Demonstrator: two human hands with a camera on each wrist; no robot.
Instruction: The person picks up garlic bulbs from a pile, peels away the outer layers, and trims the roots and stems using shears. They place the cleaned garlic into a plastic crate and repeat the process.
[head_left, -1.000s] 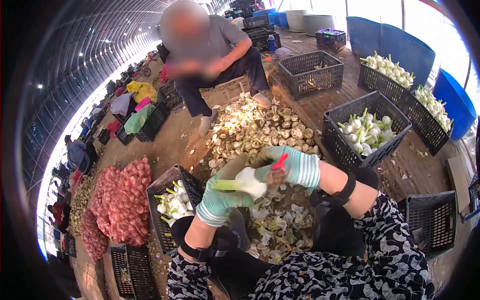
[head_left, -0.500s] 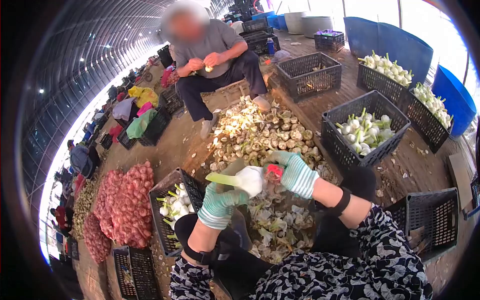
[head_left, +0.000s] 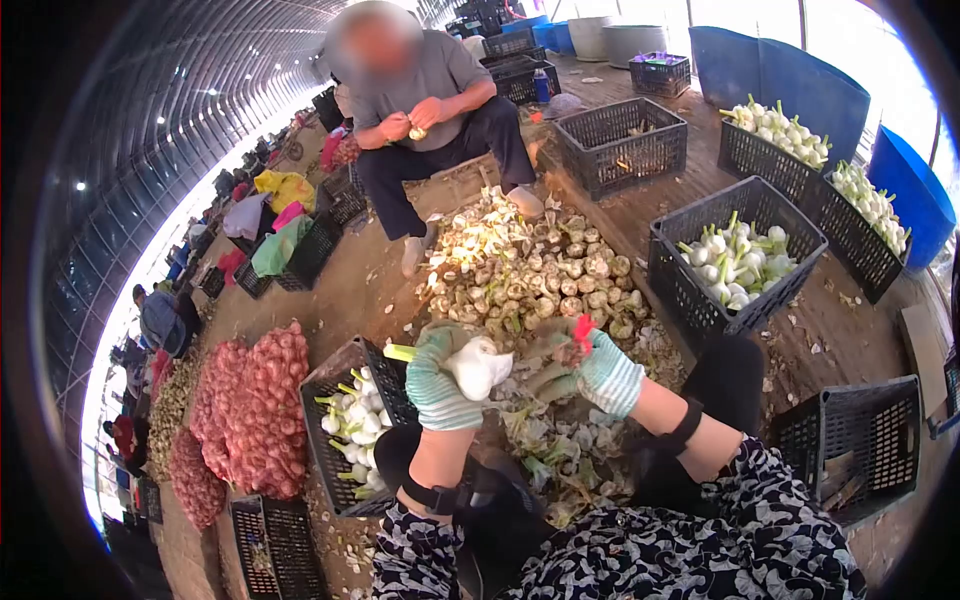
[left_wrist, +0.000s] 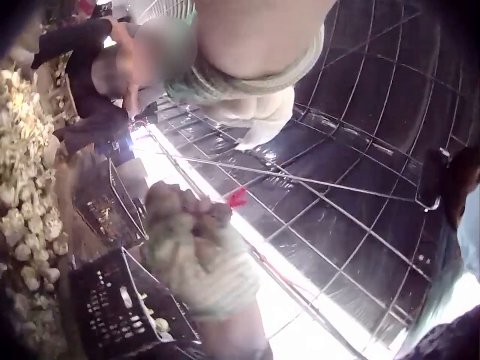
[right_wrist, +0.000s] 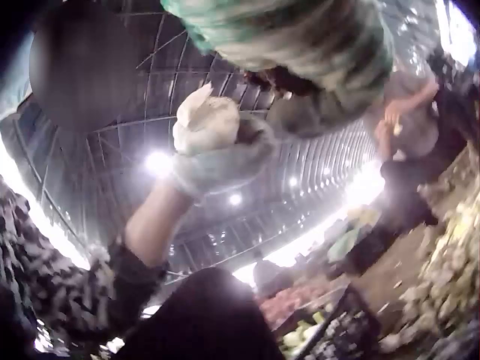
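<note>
Left hand shifted, fingers gripping garlic bulb; right hand blurred, hold unclear

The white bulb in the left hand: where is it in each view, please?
Head: bulb just below the centre.
Left wrist: bulb above the centre.
Right wrist: bulb left of centre, in the upper half.
Shared landmark: the seated person in grey, in all three.

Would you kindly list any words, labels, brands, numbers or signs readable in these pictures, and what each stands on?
None: no text is readable in any view.
The left hand and right hand, in green-and-white striped gloves, show no lettering.
Nor do the red mesh sack and black plastic crate of white bulbs.
The blue cylindrical container is too small to tell.
</note>
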